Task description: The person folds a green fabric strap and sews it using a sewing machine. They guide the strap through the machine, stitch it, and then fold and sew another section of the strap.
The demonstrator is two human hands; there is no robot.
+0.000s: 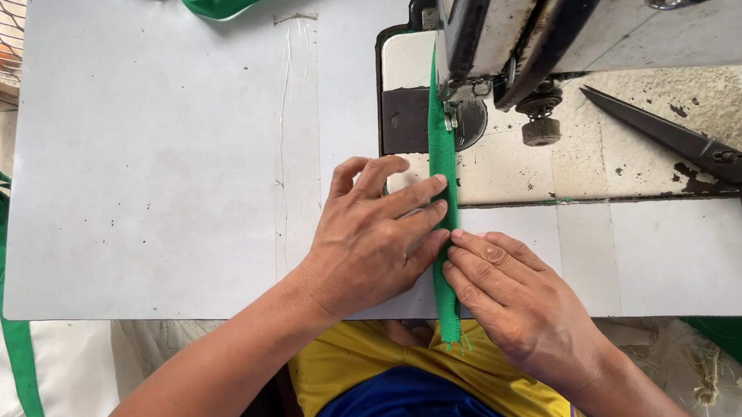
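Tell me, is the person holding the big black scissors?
No, the scissors lie alone on the machine bed, while both hands press the green strip.

Bright, even daylight is seen across the frame; no harsh glare. The white table [146, 155] is evenly lit, close to washed out. Soft, short shadows are cast under the left hand [377, 240] and right hand [514, 295] and beneath the sewing machine head [526, 35]. Focus is sharp centrally; slight wide-angle stretching is noted at the edges. No motion blur.
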